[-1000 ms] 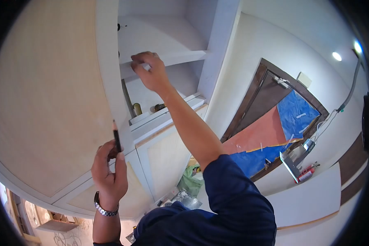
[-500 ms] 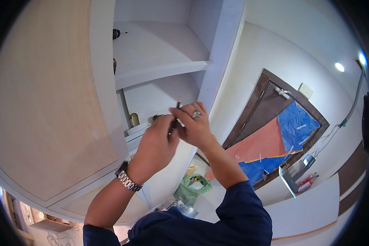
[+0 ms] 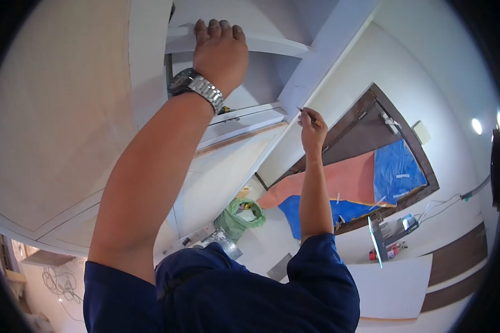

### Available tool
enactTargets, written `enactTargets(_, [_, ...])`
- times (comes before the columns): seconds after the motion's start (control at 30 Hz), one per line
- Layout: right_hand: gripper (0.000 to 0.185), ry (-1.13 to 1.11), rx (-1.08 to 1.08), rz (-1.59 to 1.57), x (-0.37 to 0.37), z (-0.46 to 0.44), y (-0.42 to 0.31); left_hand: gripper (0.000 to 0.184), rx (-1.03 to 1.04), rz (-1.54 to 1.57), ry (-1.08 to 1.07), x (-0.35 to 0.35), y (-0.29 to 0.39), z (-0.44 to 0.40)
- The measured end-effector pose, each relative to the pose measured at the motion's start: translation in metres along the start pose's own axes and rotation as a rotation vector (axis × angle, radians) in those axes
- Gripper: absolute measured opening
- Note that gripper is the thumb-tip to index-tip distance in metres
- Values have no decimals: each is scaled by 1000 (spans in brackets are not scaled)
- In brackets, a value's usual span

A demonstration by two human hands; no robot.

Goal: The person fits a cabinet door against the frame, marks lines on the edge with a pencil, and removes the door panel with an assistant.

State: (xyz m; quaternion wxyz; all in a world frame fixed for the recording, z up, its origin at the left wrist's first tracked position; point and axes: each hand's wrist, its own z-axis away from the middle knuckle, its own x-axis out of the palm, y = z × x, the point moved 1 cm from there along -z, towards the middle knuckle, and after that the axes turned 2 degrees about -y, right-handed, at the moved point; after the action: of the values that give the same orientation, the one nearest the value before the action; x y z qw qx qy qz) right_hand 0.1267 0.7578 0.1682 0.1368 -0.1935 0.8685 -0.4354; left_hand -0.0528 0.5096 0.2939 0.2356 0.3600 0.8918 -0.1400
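Observation:
My left hand [image 3: 221, 55], with a metal watch [image 3: 200, 90] on its wrist, lies over the front edge of the white cabinet shelf [image 3: 272, 46], its fingers hooked onto the board. Low beside the cabinet's right upright [image 3: 305, 72], my right hand [image 3: 313, 129] is closed on a pencil [image 3: 315, 121], whose tip points up and left toward the upright's edge. Below the shelf, a white ledge [image 3: 244, 123] runs across the cabinet opening, with a small, partly hidden yellow and dark item [image 3: 225, 110] at it.
A pale wood door panel [image 3: 55, 111] fills the left. A green bag [image 3: 236, 222] stands on the floor. To the right are a brown-framed door with blue [image 3: 397, 166] and pink [image 3: 344, 177] sheeting, a red extinguisher [image 3: 391, 251] and a white panel [image 3: 389, 288].
The pencil, first in my left hand, is now in my right hand, which has moved right to the upright. My left hand has gone up onto the shelf edge.

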Motion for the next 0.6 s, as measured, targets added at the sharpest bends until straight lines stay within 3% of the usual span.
enactTargets(0.1, [18, -40, -74, 162, -7, -21, 33, 48, 5, -35, 34, 7, 2, 4])
enactTargets(0.4, [18, 31, -306, 470, 4, -93, 41, 49, -30, -76, 95, 18, 6, 5])
enactTargets(0.6, [19, 16, -306, 561, 4, -107, 49, 51, -41, -86, 74, 17, 7, 5])
